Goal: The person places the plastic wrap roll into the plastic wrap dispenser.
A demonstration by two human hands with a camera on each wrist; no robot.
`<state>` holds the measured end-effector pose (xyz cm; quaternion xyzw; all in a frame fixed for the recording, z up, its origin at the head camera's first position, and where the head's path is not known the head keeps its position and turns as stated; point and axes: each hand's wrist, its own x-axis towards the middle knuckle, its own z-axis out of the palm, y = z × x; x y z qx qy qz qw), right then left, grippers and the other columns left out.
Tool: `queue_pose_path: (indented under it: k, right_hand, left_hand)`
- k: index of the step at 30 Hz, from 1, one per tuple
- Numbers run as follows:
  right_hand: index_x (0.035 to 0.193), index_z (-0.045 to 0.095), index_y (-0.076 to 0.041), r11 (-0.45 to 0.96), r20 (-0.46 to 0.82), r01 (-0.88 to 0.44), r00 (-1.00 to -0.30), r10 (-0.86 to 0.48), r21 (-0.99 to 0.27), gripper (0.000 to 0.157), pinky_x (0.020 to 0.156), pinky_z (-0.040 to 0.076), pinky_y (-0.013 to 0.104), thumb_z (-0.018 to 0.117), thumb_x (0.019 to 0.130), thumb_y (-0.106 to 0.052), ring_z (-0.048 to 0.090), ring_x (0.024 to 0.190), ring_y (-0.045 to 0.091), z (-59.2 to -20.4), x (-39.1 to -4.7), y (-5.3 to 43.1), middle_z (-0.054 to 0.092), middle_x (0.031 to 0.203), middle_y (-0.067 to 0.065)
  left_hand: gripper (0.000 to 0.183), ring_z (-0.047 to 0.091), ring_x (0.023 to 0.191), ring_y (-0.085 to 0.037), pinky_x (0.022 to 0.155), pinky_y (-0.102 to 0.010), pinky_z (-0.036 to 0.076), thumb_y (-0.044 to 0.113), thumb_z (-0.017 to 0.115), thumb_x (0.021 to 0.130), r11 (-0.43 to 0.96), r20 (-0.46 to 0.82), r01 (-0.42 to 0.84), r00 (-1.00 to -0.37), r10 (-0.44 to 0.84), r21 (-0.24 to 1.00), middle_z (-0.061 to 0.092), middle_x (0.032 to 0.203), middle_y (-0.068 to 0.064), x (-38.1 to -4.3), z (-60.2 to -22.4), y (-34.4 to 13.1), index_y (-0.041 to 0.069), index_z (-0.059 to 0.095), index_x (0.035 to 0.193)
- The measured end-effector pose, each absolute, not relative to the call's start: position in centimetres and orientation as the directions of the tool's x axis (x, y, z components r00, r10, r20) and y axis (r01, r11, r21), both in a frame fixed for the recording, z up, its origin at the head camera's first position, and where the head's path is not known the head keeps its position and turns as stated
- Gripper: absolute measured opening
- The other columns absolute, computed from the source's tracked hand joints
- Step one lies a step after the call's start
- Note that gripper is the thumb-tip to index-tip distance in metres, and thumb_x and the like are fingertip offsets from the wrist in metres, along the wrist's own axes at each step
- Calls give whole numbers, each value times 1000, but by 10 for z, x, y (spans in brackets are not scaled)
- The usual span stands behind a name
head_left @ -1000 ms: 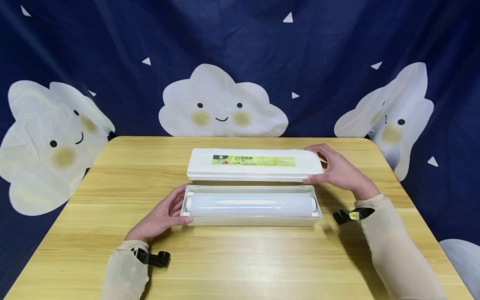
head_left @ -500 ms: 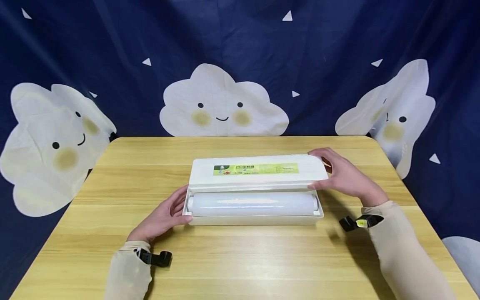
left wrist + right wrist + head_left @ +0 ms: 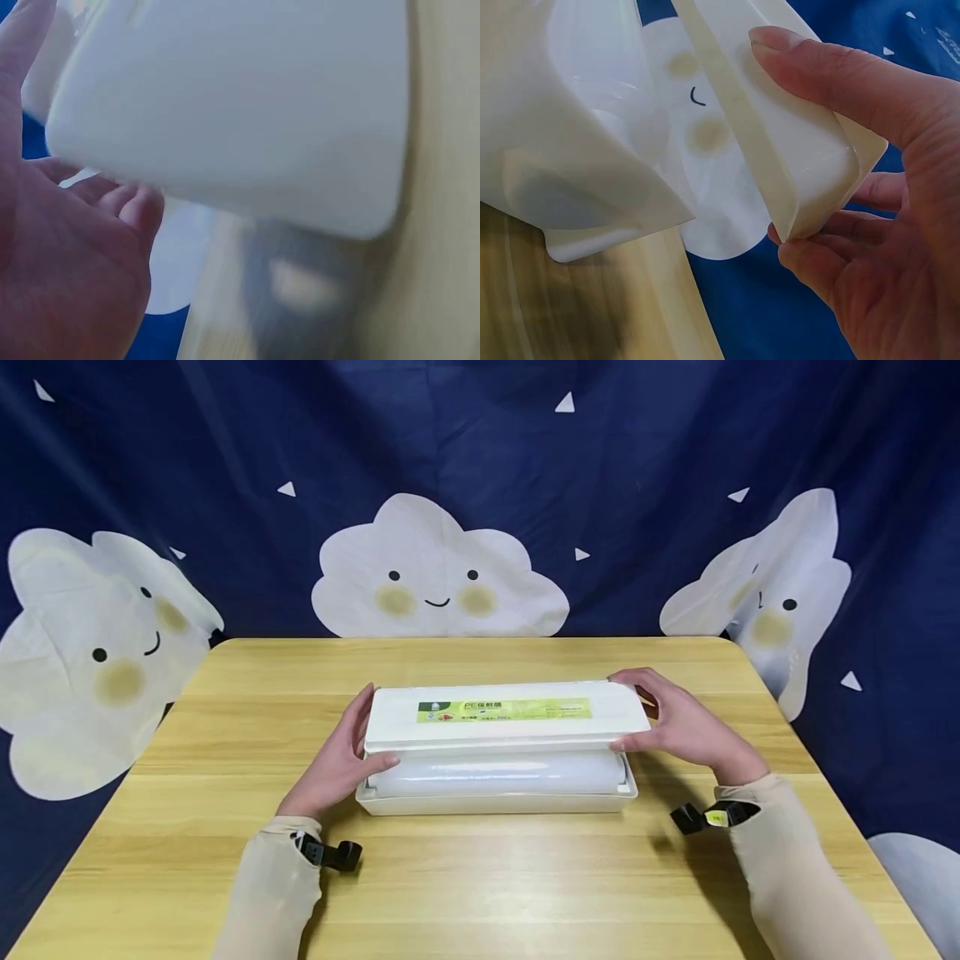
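Observation:
A white plastic lid (image 3: 390,718) with a green-and-yellow label hangs slightly tilted over a long white cling film box (image 3: 480,804). The front of the cling film roll (image 3: 495,774) shows below the lid's front edge. At the lid's right end my right hand (image 3: 678,722) grips it, thumb in front and fingers behind; the right wrist view shows a gap between lid and box. My left hand (image 3: 341,760) spans the lid's left end, thumb along its front lower edge and fingers at the far side. In the left wrist view the box's end wall (image 3: 247,112) fills the middle.
The box stands on a light wood table (image 3: 487,885) with rounded far corners. Behind it hangs a dark blue curtain (image 3: 630,460) printed with smiling clouds. Each wrist wears a small black camera on a strap.
The lid has come from behind the box to above it, carried by my right hand and covering part of the roll. My left hand has shifted from the box's left end up to the lid.

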<state>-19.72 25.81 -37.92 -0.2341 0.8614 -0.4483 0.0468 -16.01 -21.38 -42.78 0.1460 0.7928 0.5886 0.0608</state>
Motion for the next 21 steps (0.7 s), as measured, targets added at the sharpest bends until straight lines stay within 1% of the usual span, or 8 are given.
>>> queue_pose_path:
  k: [3, 5, 7, 8, 11, 13, 16, 21]
  right_hand:
    - [134, 50, -7, 474, 133, -353, -890, -436, -807, 83, 87, 48, 18, 94, 65, -15, 53, 110, 22, -382, -196, 257, 50, 131, 4]
    - [134, 51, -8, 467, 140, -353, -892, -430, -811, 83, 87, 47, 17, 94, 64, -14, 53, 109, 20, -383, -195, 257, 49, 131, 3]
    - [134, 51, -9, 461, 148, -356, -892, -428, -813, 83, 88, 47, 16, 94, 64, -13, 53, 109, 19, -384, -194, 257, 49, 131, 3]
    - [134, 51, -9, 460, 150, -356, -892, -426, -813, 82, 88, 46, 16, 94, 64, -12, 53, 109, 19, -384, -194, 256, 49, 131, 3]
    - [135, 51, -9, 455, 152, -355, -893, -424, -817, 82, 90, 45, 15, 94, 65, -12, 53, 110, 19, -385, -194, 256, 49, 132, 3]
    - [135, 51, -10, 458, 151, -354, -894, -421, -815, 82, 90, 45, 15, 94, 65, -14, 53, 110, 19, -385, -193, 256, 49, 133, 3]
    - [135, 51, -10, 471, 153, -360, -893, -422, -805, 82, 90, 44, 15, 94, 66, -15, 53, 109, 19, -383, -192, 256, 48, 133, 3]
    - [135, 52, -9, 484, 184, -400, -882, -433, -779, 81, 92, 41, 13, 94, 66, -16, 50, 110, 18, -382, -188, 255, 48, 133, 4]
  left_hand:
    - [102, 7, 146, -11, 118, -37, 15, 19, 79, 86, 294, 74, 163, -954, 290, 942, 7, 162, 9, -161, -425, -211, 29, 8, 159]
    - [101, 9, 146, -10, 117, -33, 18, 18, 79, 85, 289, 83, 170, -953, 290, 942, 9, 162, 11, -161, -424, -211, 34, 11, 158]
    - [100, 9, 146, -10, 115, -27, 20, 15, 79, 85, 266, 98, 179, -952, 290, 947, 11, 162, 11, -160, -423, -211, 35, 13, 157]
    - [100, 10, 146, -10, 114, -24, 21, 13, 79, 85, 248, 108, 184, -951, 290, 951, 12, 162, 10, -160, -424, -212, 36, 14, 157]
    - [99, 12, 147, -13, 112, -18, 22, 4, 78, 84, 180, 149, 208, -944, 294, 962, 16, 162, 5, -160, -424, -212, 31, 17, 157]
    - [97, 13, 146, -13, 111, -16, 23, 3, 78, 84, 178, 158, 215, -944, 289, 960, 18, 162, 5, -160, -424, -212, 29, 19, 157]
    - [94, 15, 146, -14, 111, -16, 22, 4, 78, 84, 194, 168, 228, -944, 283, 954, 20, 161, 4, -160, -424, -212, 25, 22, 157]
    - [92, 15, 146, -12, 113, -21, 22, 11, 78, 86, 258, 142, 211, -954, 262, 943, 19, 160, 10, -156, -417, -214, 30, 23, 157]
